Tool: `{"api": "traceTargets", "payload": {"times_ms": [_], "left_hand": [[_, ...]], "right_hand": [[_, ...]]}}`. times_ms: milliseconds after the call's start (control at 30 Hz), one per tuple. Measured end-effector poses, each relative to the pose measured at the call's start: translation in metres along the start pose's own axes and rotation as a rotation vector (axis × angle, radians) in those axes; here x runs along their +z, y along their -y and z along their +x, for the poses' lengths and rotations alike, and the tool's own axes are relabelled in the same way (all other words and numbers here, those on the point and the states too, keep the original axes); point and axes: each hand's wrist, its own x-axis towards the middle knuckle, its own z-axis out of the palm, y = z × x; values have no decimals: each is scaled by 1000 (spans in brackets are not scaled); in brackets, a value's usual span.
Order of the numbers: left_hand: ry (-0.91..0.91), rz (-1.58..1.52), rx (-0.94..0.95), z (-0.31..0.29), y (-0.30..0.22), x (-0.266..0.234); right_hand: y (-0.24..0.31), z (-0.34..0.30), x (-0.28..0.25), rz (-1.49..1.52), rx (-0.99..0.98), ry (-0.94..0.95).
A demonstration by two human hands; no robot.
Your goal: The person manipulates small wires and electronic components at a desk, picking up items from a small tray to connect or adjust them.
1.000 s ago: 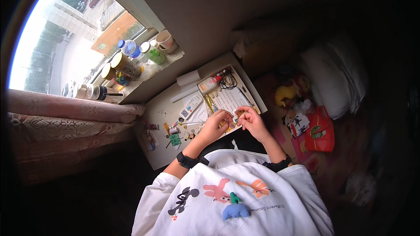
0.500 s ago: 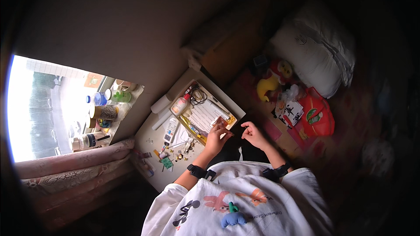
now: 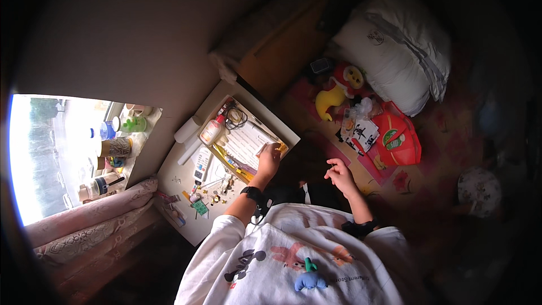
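My left hand [image 3: 269, 160] reaches over the near right corner of a shallow open-topped box [image 3: 291, 135], its fingers bent down and partly hidden. Beside its fingertips lies a small yellow-orange thing [image 3: 283, 148]. Printed white paper [image 3: 245, 144], a bottle with a red cap [image 3: 212, 130], a coiled black cable [image 3: 235, 117] and yellow pencil-like sticks [image 3: 230, 160] fill the box. To the right, apart from the box, my right hand [image 3: 341, 176] is raised with thumb and forefinger curled together. Whatever it pinches is too small to make out.
Left of the box, the white desktop [image 3: 180, 172] carries a remote control [image 3: 201, 162], a green piece [image 3: 200, 208] and scattered small parts. Cups and jars [image 3: 117, 147] line the windowsill. Toys, a red bag [image 3: 400, 138] and a large white pillow-like bundle [image 3: 389, 51] lie at the right.
My left hand has moved from close to my right hand to the box's corner, with its fingers lowered. My right hand has drawn slightly to the right. The whole view has shifted.
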Motion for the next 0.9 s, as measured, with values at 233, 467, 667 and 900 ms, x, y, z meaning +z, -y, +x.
{"api": "traceTargets", "payload": {"times_ms": [233, 467, 667, 900], "left_hand": [[-119, -63, -213, -34, 1, -53], [-395, 19, -238, -124, 69, -119], [-508, 198, -386, -181, 106, -140], [-461, 402, -343, -186, 116, -155]], "right_hand": [[16, 14, -4, 54, -77, -75], [100, 25, 22, 204, -817, -632], [118, 50, 70, -131, -436, -29], [62, 60, 123, -287, -54, 106]]}}
